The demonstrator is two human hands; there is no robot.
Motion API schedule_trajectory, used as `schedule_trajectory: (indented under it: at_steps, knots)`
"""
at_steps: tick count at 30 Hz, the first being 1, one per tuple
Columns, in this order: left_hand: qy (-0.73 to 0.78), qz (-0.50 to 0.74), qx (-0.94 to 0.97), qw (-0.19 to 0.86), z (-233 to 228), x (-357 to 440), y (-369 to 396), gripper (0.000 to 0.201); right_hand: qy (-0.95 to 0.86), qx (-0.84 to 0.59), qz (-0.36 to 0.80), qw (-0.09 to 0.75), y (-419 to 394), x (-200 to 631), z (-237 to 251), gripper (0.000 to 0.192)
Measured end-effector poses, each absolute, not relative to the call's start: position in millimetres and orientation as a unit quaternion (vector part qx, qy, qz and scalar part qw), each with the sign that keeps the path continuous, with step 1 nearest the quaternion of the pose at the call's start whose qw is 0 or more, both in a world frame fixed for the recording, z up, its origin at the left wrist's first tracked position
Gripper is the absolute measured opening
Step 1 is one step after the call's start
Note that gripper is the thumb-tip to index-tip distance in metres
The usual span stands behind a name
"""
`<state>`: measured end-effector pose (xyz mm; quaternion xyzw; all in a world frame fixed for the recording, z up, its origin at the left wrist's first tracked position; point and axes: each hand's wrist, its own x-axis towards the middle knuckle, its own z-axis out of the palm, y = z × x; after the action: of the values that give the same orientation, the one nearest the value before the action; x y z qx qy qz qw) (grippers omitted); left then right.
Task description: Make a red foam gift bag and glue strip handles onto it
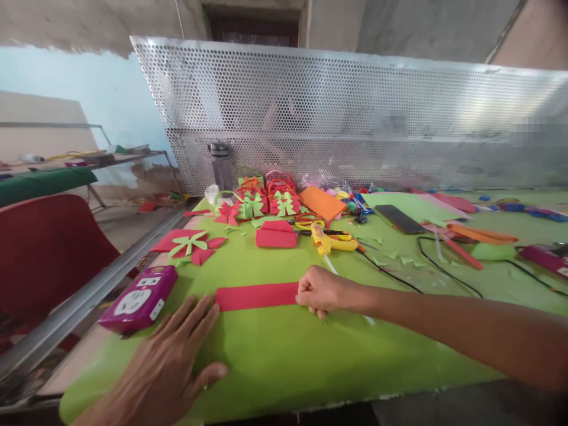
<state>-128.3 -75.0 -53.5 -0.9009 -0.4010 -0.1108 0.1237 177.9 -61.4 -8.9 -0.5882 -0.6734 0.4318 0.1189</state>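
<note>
Craft workshop: glue gun (326, 242) and paper cutouts (285, 203) mid-frame, perforated metal panel (337, 100) behind, rough concrete wall (110, 21) upper left.

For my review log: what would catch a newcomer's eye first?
Probably the red strip lying on the bright green table covering, its ends at the left hand and the closed right hand. Next, the yellow glue gun beyond the right hand, and the purple socket box beside the left hand.

Perforated panel (337, 106), blue wall (113, 89), red chair (53, 254)
</note>
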Motion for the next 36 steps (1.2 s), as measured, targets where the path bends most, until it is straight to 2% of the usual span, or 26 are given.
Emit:
schedule_trajectory:
  at_steps: [2,5,10,13,19,36]
  knots:
    - [-0.409,-0.105,-0.895,0.144,-45.1,-120.0,-77.3,0.065,-0.672,-0.590,0.434,0.108,-59.2,176.9,-8.3,0.013]
    - [-0.344,-0.109,-0.925,0.116,-31.1,-87.7,-79.8,0.080,-0.666,-0.596,0.440,0.082,-55.7,175.4,-8.2,0.013]
    - [-0.239,-0.054,-0.970,-0.009,-27.3,-45.8,-73.2,0.081,-0.654,-0.618,0.434,0.046,-53.5,172.0,-2.7,0.018]
    - [-0.226,-0.048,-0.973,-0.024,-32.5,-44.2,-69.6,0.089,-0.650,-0.637,0.413,0.018,-49.2,166.2,2.5,0.021]
    - [-0.222,-0.057,-0.973,-0.021,-34.7,-47.5,-70.5,0.092,-0.648,-0.663,0.372,-0.046,-34.7,154.9,6.1,0.022]
    - [-0.209,-0.082,-0.974,0.025,-39.7,-49.3,-67.9,0.093,-0.593,-0.690,0.414,-0.020,-56.7,198.2,10.4,0.025]
